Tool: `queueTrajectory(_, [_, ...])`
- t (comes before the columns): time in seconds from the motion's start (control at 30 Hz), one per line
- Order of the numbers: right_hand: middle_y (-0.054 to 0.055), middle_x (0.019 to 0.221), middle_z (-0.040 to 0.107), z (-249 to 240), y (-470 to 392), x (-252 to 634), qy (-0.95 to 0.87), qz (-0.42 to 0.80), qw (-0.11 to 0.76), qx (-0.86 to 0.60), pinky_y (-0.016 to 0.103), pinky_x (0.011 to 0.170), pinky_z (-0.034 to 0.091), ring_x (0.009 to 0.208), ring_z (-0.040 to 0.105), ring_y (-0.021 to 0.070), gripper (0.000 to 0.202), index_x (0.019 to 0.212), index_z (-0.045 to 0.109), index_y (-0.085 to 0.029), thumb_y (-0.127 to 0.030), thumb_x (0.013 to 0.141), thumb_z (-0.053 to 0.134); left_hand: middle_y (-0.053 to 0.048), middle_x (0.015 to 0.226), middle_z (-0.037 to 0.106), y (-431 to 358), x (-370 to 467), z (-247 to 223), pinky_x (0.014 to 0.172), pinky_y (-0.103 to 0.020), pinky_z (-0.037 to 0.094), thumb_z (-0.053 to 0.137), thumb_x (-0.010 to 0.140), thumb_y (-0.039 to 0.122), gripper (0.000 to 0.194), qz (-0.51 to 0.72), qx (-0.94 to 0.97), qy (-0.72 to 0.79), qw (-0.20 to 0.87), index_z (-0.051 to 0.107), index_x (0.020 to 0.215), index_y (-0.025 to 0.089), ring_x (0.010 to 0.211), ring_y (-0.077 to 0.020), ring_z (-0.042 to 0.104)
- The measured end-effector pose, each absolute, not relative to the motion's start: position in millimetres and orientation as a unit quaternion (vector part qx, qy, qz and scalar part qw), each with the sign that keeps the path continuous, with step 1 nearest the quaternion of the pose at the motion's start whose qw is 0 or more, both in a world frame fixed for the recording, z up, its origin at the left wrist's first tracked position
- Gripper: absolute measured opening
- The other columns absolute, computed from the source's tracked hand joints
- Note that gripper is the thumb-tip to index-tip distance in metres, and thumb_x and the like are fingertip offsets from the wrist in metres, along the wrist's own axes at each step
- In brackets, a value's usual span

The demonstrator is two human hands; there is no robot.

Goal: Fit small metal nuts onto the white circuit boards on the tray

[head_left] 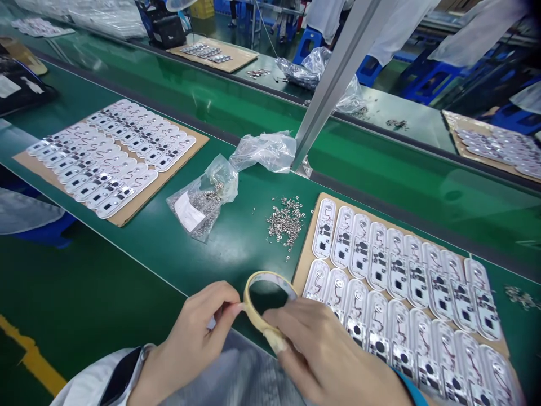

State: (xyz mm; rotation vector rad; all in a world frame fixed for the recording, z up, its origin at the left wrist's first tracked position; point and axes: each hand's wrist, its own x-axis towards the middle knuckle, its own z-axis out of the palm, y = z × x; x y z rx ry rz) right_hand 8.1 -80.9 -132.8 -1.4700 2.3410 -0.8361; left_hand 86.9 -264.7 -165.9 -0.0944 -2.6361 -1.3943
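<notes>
A roll of yellowish masking tape (pixel 249 307) is held up over the near edge of the green bench. My right hand (pixel 321 344) grips the roll at its lower right, fingers inside the ring and thumb outside, with a pale wrap on the thumb. At the roll's left side, my left hand (pixel 207 321) pinches the tape's end between thumb and forefinger. Just right of the roll lies a cardboard sheet (pixel 306 254) bearing rows of white oval housings (pixel 397 270) with circuit boards and wires. Beyond the roll is a pile of small metal screws or washers (pixel 286 223).
A clear bag of small metal parts (pixel 200 206) and a crumpled plastic bag (pixel 266 151) lie ahead. Another cardboard sheet (pixel 169 180) with housings is at left. A metal post (pixel 329 84) rises by the green conveyor (pixel 253 107). Co-workers stand across it.
</notes>
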Motion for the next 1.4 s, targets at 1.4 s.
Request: queueTrajectory(1.4, [-0.005, 0.050, 0.037, -143, -85, 15, 0.851, -0.355, 0.005, -0.388, 0.025, 0.055, 0.023, 0.050, 0.032, 0.0085, 0.014, 0.059, 0.042, -0.016, -0.017, 0.073, 0.044, 0.005, 0.084, 0.069, -283, 68, -140, 0.070, -0.019, 0.045, 0.050, 0.085, 0.011, 0.017, -0.349, -0.327, -0.842, 0.248, 0.065, 0.086, 0.018, 0.077, -0.0041, 0.056])
